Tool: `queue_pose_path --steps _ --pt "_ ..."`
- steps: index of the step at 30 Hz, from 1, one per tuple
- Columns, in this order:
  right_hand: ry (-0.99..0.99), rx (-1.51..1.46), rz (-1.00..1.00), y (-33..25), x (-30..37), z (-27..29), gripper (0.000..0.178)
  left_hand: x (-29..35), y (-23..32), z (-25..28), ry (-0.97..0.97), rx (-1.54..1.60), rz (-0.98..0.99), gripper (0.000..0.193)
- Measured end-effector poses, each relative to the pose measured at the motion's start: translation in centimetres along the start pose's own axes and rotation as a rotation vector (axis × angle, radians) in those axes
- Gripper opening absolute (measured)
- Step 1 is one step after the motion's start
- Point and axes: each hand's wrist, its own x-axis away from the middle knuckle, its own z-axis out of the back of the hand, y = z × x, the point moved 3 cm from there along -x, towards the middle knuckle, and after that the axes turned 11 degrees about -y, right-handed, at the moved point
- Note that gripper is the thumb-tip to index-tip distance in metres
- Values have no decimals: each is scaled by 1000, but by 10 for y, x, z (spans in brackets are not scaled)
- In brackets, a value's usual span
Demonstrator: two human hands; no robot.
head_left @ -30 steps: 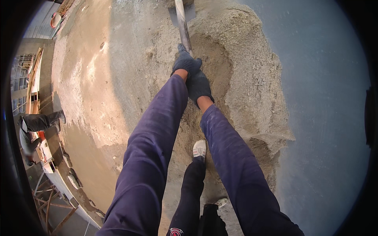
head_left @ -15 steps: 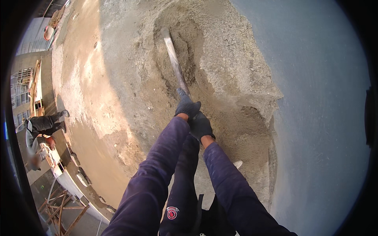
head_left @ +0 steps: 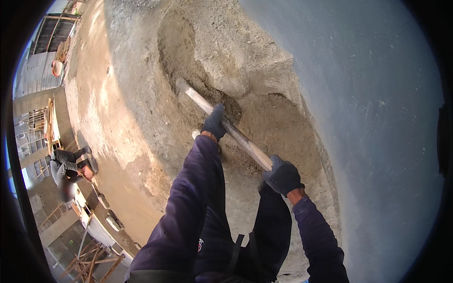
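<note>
Find at far left a round orange-and-white object [head_left: 57, 68], lower down a co-worker [head_left: 61, 166] bent low, and lower again a tangle of timber lengths [head_left: 113, 268]. Record next a sunlit strip of ground [head_left: 122, 137]. Further right, locate the wooden handle [head_left: 243, 142], slanting across the centre, long axis from upper left down to lower right. Cannot see a tool head at the upper-left end; cannot confirm contact there with the darker hollow [head_left: 177, 42]. Observe below that end the tip of a pale shoe [head_left: 196, 134]. Find the left hand [head_left: 213, 122], gloved, wrapped around the handle partway along, with a free length projecting up-left, away from the body; rate as the hand nearer the far end. Note a bare length of handle between the grips, and above it a pale grainy heap [head_left: 245, 56]. Find the right hand [head_left: 283, 177], gloved, clenched on the lower-right end, with no handle visible past it. Record last a smooth grey surface [head_left: 368, 118], filling the right side, well apart from both hands.
</note>
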Motion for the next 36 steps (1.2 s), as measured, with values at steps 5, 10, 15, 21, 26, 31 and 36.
queue_pose_path --steps 5,10,15,21,26,31,36 --pt "119 166 -69 104 136 21 23 83 -165 -34 -105 268 302 19" --pt "132 281 -352 135 239 14 23 181 -226 -79 -202 366 493 30" --pt "43 43 -235 45 169 -22 27 163 -80 -55 -205 115 404 31" --pt "75 -202 -3 -167 -78 -52 33 22 219 -14 22 -419 -65 32" --pt "296 -287 282 -322 -304 -21 34 -101 414 -9 -7 -681 -573 76" --pt "226 -345 200 -436 -516 21 45 -201 479 20 226 -1344 -490 111" --pt "27 -62 111 -396 -595 -26 46 -276 438 42 23 -1683 201 118"
